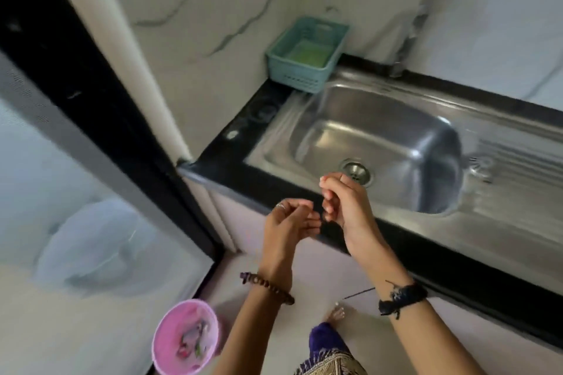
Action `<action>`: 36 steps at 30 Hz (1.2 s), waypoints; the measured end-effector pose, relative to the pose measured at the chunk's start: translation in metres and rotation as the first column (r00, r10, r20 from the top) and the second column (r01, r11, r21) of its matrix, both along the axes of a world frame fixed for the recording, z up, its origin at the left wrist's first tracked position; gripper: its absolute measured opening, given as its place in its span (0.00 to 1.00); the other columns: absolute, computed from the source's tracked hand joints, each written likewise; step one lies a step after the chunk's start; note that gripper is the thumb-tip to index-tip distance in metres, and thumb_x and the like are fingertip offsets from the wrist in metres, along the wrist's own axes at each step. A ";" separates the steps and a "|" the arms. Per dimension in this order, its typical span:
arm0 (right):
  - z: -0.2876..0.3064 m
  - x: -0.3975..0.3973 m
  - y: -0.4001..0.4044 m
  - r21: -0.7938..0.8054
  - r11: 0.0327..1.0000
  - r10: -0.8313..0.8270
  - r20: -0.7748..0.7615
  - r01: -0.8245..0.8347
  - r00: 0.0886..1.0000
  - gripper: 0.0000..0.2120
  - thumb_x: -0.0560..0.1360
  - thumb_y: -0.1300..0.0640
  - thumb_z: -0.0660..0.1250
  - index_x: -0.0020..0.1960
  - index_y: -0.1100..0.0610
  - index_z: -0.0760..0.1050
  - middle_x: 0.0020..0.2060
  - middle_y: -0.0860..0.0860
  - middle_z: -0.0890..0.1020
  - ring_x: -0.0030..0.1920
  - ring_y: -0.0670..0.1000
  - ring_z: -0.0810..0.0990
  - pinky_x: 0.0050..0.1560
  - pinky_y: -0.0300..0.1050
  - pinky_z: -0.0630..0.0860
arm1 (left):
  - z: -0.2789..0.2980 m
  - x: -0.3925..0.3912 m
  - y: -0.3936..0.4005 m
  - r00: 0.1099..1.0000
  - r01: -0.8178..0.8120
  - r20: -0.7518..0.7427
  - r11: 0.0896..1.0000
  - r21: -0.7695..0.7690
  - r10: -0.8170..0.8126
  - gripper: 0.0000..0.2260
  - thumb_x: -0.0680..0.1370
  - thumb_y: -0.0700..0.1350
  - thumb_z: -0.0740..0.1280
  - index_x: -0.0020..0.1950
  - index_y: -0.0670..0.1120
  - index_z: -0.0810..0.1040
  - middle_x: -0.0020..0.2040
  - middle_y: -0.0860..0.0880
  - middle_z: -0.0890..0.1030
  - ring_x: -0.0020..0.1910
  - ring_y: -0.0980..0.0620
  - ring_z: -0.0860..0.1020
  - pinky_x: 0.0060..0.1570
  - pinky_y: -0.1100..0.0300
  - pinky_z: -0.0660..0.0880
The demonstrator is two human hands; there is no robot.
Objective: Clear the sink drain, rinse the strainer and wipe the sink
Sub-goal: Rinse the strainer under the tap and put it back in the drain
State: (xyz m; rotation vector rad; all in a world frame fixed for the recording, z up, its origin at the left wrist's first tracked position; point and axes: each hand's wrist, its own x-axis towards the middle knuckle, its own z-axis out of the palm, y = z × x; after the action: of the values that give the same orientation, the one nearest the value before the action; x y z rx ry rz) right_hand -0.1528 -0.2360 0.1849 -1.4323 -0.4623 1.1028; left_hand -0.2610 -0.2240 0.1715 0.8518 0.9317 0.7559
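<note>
Bin [186,336], pink, stood on the floor at far left with scraps inside; these looked like drain waste, but blur prevented a firm call. Left hand [288,224] hovered in front of the counter edge, fingers loosely curled, nothing visibly held. Right hand [341,202] was just beside it, over the near rim of the sink [502,222], fingers curled toward the palm; whether they pinched something small could not be told. Basket [307,53], teal, sat at the back left corner of the counter. Strainer [355,171] was seated in the drain, just beyond the right fingertips, apparently clean. Basin looked bare and free of debris. Tap [406,49] showed no running water.

Judgement: drain clearing likely done; rinsing status uncertain; no cloth in view, so wiping probably remained.

Writing: none legible anywhere.
</note>
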 end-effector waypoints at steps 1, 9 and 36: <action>0.002 0.021 0.000 -0.006 1.000 -0.028 0.027 0.028 0.999 0.10 0.75 0.64 0.62 0.35 0.55 0.70 0.21 0.45 0.70 0.20 0.43 0.66 0.21 0.34 0.64 | 0.003 0.026 0.005 1.000 0.024 0.000 1.000 -0.013 -0.024 0.09 0.78 0.35 0.59 0.41 0.43 0.76 0.27 0.52 0.81 0.29 0.56 0.79 0.31 0.68 0.77; -0.013 0.179 0.004 -0.078 0.980 -0.162 0.223 0.183 0.961 0.10 0.74 0.64 0.65 0.37 0.53 0.75 0.23 0.46 0.76 0.19 0.41 0.70 0.20 0.34 0.66 | -0.001 0.194 0.044 0.977 0.192 -0.095 0.981 -0.028 -0.194 0.11 0.77 0.34 0.59 0.37 0.44 0.75 0.25 0.52 0.80 0.24 0.57 0.78 0.28 0.68 0.75; -0.082 0.368 -0.049 -0.412 0.621 -0.313 0.650 0.667 0.693 0.16 0.77 0.51 0.64 0.59 0.61 0.74 0.55 0.58 0.77 0.49 0.51 0.73 0.45 0.42 0.68 | -0.083 0.426 0.067 0.713 0.586 -0.347 0.789 -0.184 -0.610 0.12 0.75 0.37 0.67 0.56 0.32 0.76 0.34 0.47 0.77 0.33 0.54 0.76 0.30 0.70 0.77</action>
State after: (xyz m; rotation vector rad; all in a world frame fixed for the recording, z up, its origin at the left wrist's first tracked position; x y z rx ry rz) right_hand 0.2147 -0.2852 0.1026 -2.3126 0.0017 0.3498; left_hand 0.1647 -0.1566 0.0882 1.1974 0.9369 -0.0229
